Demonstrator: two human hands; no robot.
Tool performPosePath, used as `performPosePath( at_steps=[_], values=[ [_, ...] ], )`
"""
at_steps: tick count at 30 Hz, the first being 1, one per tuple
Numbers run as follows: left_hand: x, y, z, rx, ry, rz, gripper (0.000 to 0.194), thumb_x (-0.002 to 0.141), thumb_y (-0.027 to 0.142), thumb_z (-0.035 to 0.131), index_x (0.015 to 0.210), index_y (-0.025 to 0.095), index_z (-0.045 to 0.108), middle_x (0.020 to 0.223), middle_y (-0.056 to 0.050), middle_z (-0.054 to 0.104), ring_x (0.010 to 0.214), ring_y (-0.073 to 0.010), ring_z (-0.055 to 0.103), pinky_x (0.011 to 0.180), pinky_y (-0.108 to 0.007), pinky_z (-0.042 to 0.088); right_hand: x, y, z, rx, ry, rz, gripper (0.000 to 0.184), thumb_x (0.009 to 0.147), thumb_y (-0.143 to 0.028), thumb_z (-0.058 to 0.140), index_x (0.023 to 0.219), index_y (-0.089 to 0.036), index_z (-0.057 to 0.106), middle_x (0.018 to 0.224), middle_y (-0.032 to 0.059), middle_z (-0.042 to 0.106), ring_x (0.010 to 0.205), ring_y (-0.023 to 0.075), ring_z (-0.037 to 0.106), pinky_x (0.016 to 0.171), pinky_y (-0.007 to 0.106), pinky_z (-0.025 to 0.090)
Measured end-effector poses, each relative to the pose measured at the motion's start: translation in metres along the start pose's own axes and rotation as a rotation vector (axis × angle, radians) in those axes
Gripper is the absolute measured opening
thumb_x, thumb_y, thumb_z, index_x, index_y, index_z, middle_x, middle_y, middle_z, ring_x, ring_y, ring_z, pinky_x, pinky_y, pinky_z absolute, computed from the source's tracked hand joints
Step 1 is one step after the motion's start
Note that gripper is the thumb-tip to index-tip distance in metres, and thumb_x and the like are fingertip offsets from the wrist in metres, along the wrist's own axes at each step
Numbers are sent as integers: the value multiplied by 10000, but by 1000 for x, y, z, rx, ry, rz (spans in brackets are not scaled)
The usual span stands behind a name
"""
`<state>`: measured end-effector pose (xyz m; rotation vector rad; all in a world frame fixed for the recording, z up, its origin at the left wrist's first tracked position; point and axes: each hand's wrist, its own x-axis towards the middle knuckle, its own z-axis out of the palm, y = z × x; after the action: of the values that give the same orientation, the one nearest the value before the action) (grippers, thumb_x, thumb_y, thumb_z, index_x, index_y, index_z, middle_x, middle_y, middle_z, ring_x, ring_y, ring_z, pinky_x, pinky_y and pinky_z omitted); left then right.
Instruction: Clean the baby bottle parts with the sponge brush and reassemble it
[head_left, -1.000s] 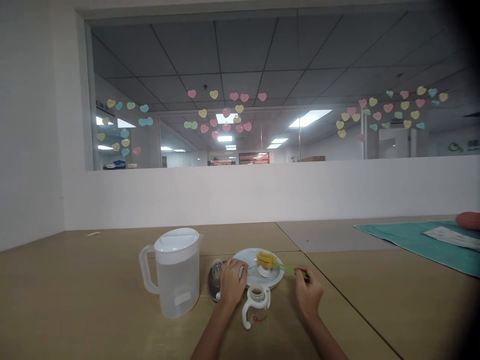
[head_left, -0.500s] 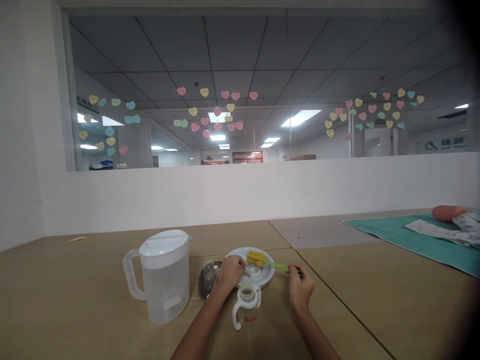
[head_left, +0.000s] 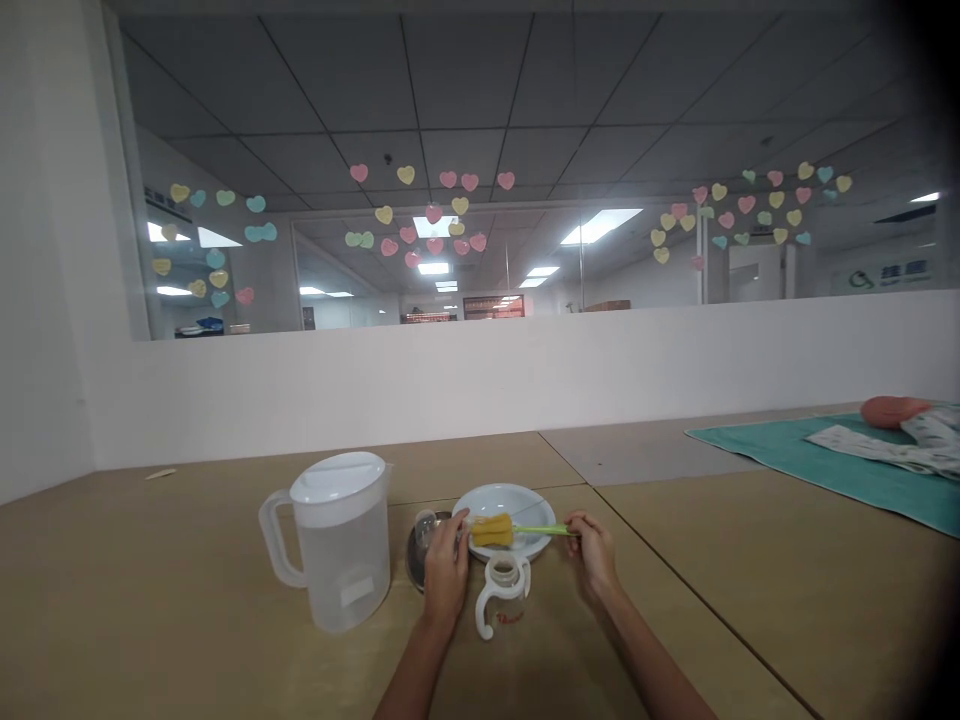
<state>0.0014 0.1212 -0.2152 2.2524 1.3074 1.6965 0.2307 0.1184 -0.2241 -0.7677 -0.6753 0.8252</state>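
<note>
In the head view, my right hand (head_left: 594, 552) is closed around the green handle of a bottle brush (head_left: 492, 529) with a yellow sponge head. The brush lies level over a white plate (head_left: 541, 500), its sponge pointing left. My left hand (head_left: 448, 570) is at the plate's left edge, fingers curled beside the sponge tip. A small clear piece seems to be at those fingertips, too indistinct to name. In front of the plate stands a clear baby bottle (head_left: 504, 600) with white handles and an uncapped mouth. Behind my left hand, a metal bowl (head_left: 415, 562) holds a clear dome-shaped cap (head_left: 425, 528).
A lidded translucent pitcher (head_left: 342, 550) stands to the left, handle facing left. On the far right, a teal cloth (head_left: 825, 455) carries a patterned white cloth (head_left: 870, 450) and an orange-red object (head_left: 892, 411). A white wall (head_left: 480, 385) with a window runs behind the table.
The brush has moved left, bringing its sponge close to my left hand. My left hand has drawn back to the plate's left edge. The white ring seen on the plate is no longer plainly visible.
</note>
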Motion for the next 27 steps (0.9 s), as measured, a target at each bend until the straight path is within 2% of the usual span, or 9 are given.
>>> performPosePath(
  at_steps=[4,7,9,13,17,23,27],
  values=[
    [0,-6,-3,82,30,6,378,919,246,296,1208,208,535,1068,-90,584,1024,-199,555,924,-366,432,3,0,-3,46,47,3,97,522,-266,565,572,-184,549,452,-72,434,368,60,340,357,202,290],
    [2,-16,-8,190,101,-68,365,904,210,307,1158,192,570,1050,-93,585,997,-203,568,904,-357,444,6,0,-7,69,109,-15,104,524,-277,549,576,-188,540,460,-66,453,370,63,345,359,208,296],
    [3,-24,-12,280,104,-139,363,890,179,322,1140,172,585,1019,-100,604,948,-207,591,862,-343,462,7,-1,-9,72,150,-29,98,526,-270,549,578,-188,536,454,-61,465,371,66,352,359,209,292],
    [3,-34,-19,486,7,-237,377,872,133,347,1164,140,587,989,-114,636,899,-214,606,816,-324,464,8,-2,-11,75,215,-38,86,525,-250,559,573,-185,529,431,-62,463,364,68,357,357,212,295],
    [3,-34,-25,620,-76,-204,352,877,175,392,1159,169,602,969,-91,667,952,-233,577,842,-323,434,7,-2,-11,79,274,-24,94,513,-236,555,581,-176,531,452,-52,505,352,66,363,346,214,296],
    [5,-28,-28,589,-142,-269,313,891,259,410,1131,204,605,996,-70,684,975,-220,581,831,-297,407,8,-1,-12,71,329,-10,104,506,-216,533,592,-158,541,465,-39,541,347,66,367,339,213,290],
    [4,-26,-23,576,-240,-325,288,884,294,412,1082,186,591,961,-86,681,947,-224,597,838,-318,389,9,-1,-12,58,346,-16,100,501,-224,529,576,-158,536,479,-36,544,346,66,370,338,217,295]
  ],
)
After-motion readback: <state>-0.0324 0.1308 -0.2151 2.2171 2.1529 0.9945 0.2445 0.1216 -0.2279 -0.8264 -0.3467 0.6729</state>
